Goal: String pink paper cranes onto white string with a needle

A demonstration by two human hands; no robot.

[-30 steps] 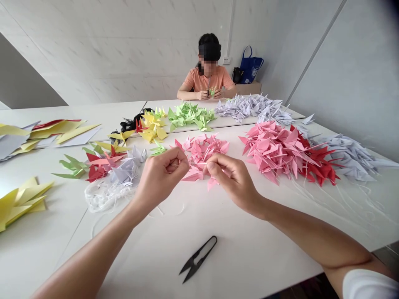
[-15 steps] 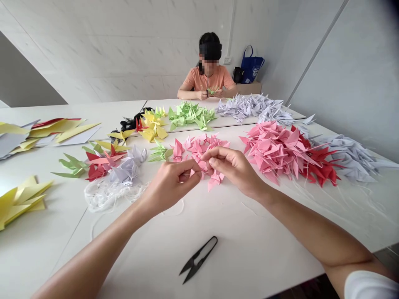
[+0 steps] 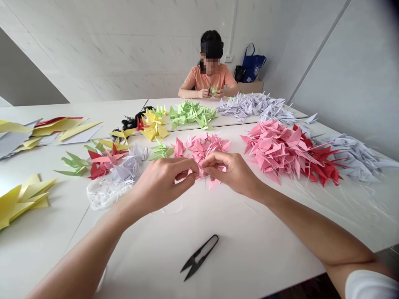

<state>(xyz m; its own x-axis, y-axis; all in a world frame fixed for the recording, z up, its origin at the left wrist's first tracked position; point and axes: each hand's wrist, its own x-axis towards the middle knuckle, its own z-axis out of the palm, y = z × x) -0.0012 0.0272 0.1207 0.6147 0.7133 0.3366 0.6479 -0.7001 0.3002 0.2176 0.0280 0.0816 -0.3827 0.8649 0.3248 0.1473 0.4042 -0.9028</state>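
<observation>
Head view, pink cranes [image 3: 202, 146] behind right hand [image 3: 234, 173], snips [image 3: 192, 259]

Wht tbl [image 3: 255, 253], gry R wall [image 3: 358, 79].

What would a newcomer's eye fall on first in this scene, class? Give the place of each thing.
Probably the big heap of pink origami cranes on the right of the white table, beside the smaller pink cluster near the middle. Before that cluster, the left hand and right hand nearly meet at their fingertips. Black thread snips lie in the foreground, blades apart.
</observation>
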